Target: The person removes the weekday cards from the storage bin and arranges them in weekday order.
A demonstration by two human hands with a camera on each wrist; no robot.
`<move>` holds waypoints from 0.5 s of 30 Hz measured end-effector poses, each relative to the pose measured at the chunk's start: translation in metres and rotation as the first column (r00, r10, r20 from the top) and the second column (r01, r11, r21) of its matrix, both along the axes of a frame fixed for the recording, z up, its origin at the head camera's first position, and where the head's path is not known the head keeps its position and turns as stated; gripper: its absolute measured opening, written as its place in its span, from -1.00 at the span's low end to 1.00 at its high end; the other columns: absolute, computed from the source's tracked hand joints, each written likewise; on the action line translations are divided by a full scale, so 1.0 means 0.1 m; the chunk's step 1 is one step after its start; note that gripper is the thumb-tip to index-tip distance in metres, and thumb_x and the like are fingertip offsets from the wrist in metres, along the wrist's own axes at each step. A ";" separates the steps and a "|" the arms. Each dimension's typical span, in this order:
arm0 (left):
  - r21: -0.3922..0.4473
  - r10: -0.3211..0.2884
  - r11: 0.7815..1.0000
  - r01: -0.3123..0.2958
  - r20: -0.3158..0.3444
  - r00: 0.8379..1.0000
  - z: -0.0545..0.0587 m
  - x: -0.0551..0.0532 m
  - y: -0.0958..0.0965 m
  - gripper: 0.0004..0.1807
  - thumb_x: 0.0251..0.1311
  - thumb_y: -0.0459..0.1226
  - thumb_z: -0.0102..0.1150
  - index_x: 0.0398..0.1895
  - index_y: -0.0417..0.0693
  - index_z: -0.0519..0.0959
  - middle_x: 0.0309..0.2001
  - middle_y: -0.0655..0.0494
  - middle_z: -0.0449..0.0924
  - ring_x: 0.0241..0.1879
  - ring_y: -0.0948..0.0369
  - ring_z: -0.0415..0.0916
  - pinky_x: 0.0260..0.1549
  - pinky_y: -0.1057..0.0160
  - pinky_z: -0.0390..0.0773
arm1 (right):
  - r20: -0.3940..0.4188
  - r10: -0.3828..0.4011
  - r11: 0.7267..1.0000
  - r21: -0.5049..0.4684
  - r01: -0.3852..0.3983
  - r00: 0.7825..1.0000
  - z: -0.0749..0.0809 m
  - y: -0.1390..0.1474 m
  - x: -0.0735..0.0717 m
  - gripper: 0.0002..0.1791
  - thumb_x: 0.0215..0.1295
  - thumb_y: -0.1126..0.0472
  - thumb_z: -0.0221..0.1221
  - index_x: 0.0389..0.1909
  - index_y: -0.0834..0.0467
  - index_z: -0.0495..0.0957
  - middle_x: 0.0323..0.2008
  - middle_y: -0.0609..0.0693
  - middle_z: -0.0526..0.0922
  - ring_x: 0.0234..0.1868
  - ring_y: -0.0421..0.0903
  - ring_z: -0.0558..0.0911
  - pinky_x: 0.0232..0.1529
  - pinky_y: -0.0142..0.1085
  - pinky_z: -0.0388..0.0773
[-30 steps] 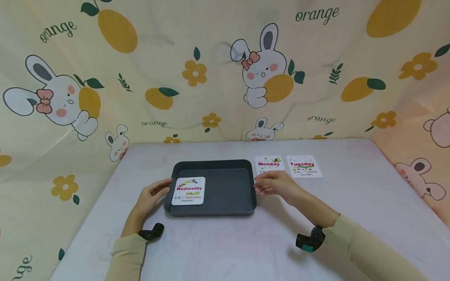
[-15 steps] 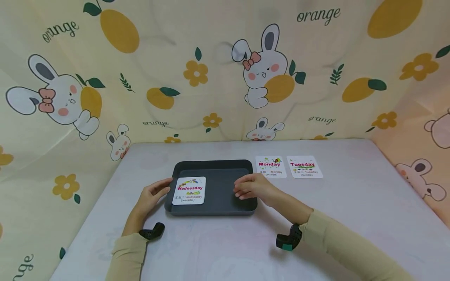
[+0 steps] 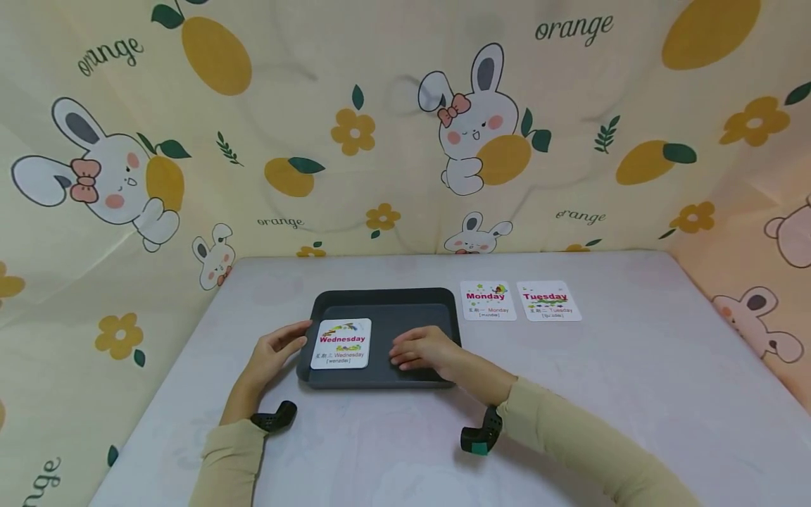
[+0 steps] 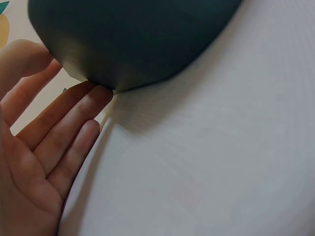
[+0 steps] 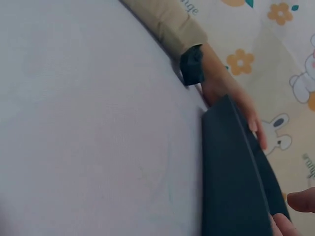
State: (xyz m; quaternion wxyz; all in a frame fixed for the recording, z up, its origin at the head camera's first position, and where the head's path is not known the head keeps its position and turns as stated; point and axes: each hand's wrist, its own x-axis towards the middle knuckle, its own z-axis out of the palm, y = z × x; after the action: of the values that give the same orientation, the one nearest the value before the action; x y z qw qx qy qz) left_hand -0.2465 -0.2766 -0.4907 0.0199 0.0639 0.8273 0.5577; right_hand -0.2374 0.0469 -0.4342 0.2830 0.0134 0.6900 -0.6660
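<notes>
A dark grey rectangular tray [image 3: 386, 298] lies on the white table. Inside it, at the left end, is a white "Wednesday" card [image 3: 341, 345]. My left hand [image 3: 269, 358] touches the tray's left side, its fingers nearly straight; in the left wrist view the fingertips [image 4: 106, 93] meet the tray's edge. Over the right half of the tray hovers my right hand [image 3: 427, 350], fingers loosely bent, with nothing seen between them. The right wrist view catches its thumb [image 5: 302, 200] apart from the fingers, just past the tray's wall [image 5: 231, 172].
Behind the tray on the right, a "Monday" card [image 3: 488, 301] and a "Tuesday" card [image 3: 548, 301] lie side by side. The table [image 3: 355, 451] ends against a patterned cloth backdrop [image 3: 380, 169] with rabbits and oranges.
My right hand has moved left, from beside the Monday card and the tray's right edge to over the tray, uncovering the Monday card. My left hand and the cards stay put.
</notes>
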 end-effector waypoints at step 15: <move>-0.026 0.017 1.000 -0.017 0.005 1.000 0.03 0.04 0.02 -0.51 0.33 -0.17 0.11 0.28 -0.14 0.43 0.32 -0.13 0.43 0.01 0.79 0.36 0.02 0.74 0.34 | 0.105 -0.148 0.989 -0.005 0.150 0.983 -0.12 -0.41 -0.11 -0.65 0.26 0.37 0.17 0.06 0.37 0.53 -0.11 0.23 0.74 -0.41 -0.23 0.71 -0.29 -0.39 0.70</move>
State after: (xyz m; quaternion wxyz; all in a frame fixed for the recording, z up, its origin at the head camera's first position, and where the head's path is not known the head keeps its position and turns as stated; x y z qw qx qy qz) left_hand -0.2430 -0.2748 -0.4880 0.0182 0.0552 0.8350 0.5471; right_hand -0.2484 0.0061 -0.4465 0.2684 0.0980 0.6669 -0.6882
